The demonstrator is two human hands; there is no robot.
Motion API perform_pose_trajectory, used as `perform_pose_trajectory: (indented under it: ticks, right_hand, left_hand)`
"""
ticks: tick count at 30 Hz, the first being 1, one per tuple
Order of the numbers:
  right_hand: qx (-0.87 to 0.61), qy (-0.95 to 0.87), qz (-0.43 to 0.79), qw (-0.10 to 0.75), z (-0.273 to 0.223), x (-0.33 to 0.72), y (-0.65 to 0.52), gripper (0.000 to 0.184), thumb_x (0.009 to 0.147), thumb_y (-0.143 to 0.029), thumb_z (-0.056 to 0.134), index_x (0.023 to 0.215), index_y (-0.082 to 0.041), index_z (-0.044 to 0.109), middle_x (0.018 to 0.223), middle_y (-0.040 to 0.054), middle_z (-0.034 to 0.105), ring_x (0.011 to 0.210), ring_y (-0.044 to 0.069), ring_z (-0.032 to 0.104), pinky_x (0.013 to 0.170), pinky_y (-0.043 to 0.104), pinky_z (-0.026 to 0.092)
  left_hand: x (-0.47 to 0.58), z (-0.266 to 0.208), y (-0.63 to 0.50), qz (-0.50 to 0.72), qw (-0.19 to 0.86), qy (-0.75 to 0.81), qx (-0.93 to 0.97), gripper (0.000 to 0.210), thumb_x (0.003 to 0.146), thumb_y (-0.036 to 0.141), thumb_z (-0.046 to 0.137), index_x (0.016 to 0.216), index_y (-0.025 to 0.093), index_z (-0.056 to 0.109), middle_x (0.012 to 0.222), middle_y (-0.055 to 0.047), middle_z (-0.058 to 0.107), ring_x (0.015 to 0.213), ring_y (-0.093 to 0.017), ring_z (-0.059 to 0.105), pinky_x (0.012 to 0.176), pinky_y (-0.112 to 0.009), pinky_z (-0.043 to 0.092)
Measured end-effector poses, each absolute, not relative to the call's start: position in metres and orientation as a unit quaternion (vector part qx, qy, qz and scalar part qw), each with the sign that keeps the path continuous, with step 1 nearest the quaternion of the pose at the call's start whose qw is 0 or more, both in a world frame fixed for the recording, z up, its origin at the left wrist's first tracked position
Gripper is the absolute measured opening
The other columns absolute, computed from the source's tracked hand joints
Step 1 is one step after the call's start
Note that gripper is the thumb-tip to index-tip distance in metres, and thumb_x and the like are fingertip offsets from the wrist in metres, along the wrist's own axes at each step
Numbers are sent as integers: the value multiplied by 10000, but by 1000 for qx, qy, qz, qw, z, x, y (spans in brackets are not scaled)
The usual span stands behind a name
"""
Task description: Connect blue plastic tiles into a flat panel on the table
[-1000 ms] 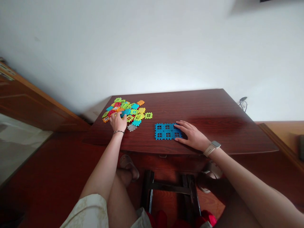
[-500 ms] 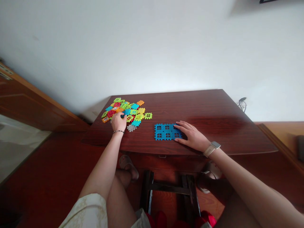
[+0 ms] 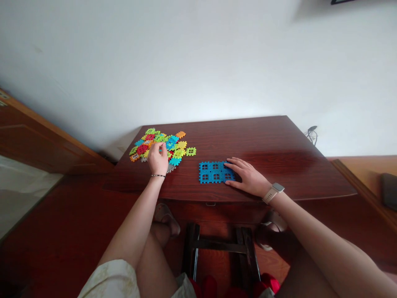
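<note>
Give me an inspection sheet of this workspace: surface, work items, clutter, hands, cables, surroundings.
Surface: dark wooden table, glossy.
Work items: blue panel of joined tiles, flat near the front edge; pile of tiles in mixed colours at the far left corner.
Clutter: nothing seen.
Hands: left hand on the pile's near edge, whether it grips a tile cannot be told; right hand flat, fingers on the panel's right end, watch on the wrist.
Cables: a dark cable beyond the table's right edge.
Surroundings: white wall, stool under the table.
</note>
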State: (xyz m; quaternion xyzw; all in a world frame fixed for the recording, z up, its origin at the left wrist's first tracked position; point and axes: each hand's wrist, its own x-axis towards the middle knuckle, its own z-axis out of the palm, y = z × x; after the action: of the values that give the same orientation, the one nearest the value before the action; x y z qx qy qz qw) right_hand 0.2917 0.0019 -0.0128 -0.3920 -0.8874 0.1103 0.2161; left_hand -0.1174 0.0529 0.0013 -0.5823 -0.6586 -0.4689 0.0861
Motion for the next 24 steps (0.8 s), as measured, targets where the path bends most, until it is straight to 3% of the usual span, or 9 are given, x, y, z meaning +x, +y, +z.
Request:
perform_pose_trajectory:
  ticks: [5, 8, 12, 16, 20, 24]
  right_hand:
    - [-394, -876, 121, 249, -4, 288, 1, 607, 1038, -537, 638, 1572, -260, 557, 1668, 152, 496, 1497, 374, 531, 1243, 599, 469]
    - [-395, -860, 133, 296, 4, 282, -4, 552, 1063, -450, 611, 1579, -271, 529, 1579, 132, 596, 1432, 341, 600, 1214, 556, 508]
    - [-418, -826, 174, 336, 14, 271, -15, 456, 1059, -363, 607, 1509, -299, 573, 1219, 70, 788, 1021, 275, 785, 943, 446, 654]
    - [-433, -806, 193, 355, 20, 270, -20, 281, 1055, -334, 592, 1316, -276, 677, 990, 37, 799, 778, 213, 764, 744, 340, 638]
    - [-489, -760, 164, 396, 26, 303, -13, 281, 1024, -335, 621, 1286, -263, 692, 1017, 50, 805, 838, 221, 770, 741, 327, 611]
    - [-626, -629, 84, 454, 36, 377, -2, 325, 935, -309, 722, 1251, -238, 706, 1048, 86, 796, 826, 210, 752, 726, 321, 563]
  left_hand:
    - [-41, 1, 23, -478, -66, -505, -716, 176, 1085, 318, 570, 1046, 215, 707, 1041, -71, 759, 893, -189, 717, 778, -307, 597]
    - [-5, 0, 5, -467, -149, -449, -747, 163, 1086, 310, 582, 1061, 219, 715, 1068, -65, 765, 872, -167, 733, 732, -272, 611]
    - [20, 3, -11, -454, -187, -403, -772, 156, 1088, 292, 584, 1068, 217, 719, 1061, -69, 769, 916, -172, 747, 762, -273, 635]
    - [28, 6, -16, -435, -186, -391, -789, 152, 1094, 274, 565, 1127, 221, 704, 1111, -79, 759, 986, -187, 746, 797, -296, 657]
    - [28, 2, -17, -361, -95, -401, -837, 243, 1066, 272, 621, 1303, 233, 658, 1267, -103, 729, 1205, -266, 693, 1086, -472, 601]
    - [28, -4, -23, -279, -32, -425, -861, 300, 1045, 311, 654, 1328, 214, 649, 1381, -136, 670, 1323, -328, 613, 1161, -555, 538]
